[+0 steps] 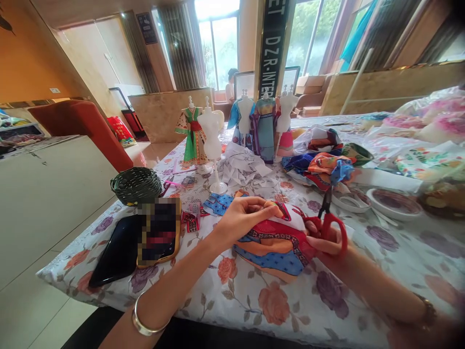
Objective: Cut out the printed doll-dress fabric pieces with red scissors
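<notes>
My left hand pinches the top edge of a small doll garment, orange, blue and red with patterned trim, lying on the floral tablecloth. My right hand grips red-handled scissors, blades pointing up and away, right beside the garment's right edge. A silver bangle sits on my left wrist.
A dark phone and a second, blurred-out phone lie at the left, beside a woven basket. Small mannequins, some in doll dresses, stand at the back. Fabric scraps, white dishes and bags fill the right. A person sits far off by the window.
</notes>
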Demonstrator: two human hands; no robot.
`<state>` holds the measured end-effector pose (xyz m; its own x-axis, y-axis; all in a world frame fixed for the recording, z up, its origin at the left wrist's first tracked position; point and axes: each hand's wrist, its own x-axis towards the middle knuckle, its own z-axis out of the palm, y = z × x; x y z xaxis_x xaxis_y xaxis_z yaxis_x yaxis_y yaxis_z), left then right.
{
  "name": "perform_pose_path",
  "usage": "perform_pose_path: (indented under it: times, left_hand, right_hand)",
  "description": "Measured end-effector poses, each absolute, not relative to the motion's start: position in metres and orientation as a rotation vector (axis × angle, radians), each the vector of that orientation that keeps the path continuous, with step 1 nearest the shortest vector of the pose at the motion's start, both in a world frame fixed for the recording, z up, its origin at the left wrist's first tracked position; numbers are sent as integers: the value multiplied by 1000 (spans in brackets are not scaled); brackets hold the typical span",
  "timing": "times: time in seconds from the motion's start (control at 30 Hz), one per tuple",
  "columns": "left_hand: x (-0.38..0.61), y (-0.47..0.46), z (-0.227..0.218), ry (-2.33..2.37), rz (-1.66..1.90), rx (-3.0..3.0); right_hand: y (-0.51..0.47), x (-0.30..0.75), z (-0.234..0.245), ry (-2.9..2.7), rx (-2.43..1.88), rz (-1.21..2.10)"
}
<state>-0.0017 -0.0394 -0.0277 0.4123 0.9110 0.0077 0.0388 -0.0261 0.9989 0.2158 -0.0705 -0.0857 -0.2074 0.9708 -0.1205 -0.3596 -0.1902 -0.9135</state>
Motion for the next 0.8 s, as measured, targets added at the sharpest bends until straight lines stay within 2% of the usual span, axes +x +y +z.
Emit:
perform_pose_path:
  times: [0.2,0.4,0.8]
  left_hand:
    - [-3,-42,-21,781,671,1398]
    - [-13,-43,-9,794,497,1964]
    - [-17,-27,-12,952,808,1760]
  right_hand:
    - [-72,217,-85,-975,-919,1641]
    - [-75,217,-88,-1038,-947,1599]
    - [-71,218,-83,-879,-865,1576]
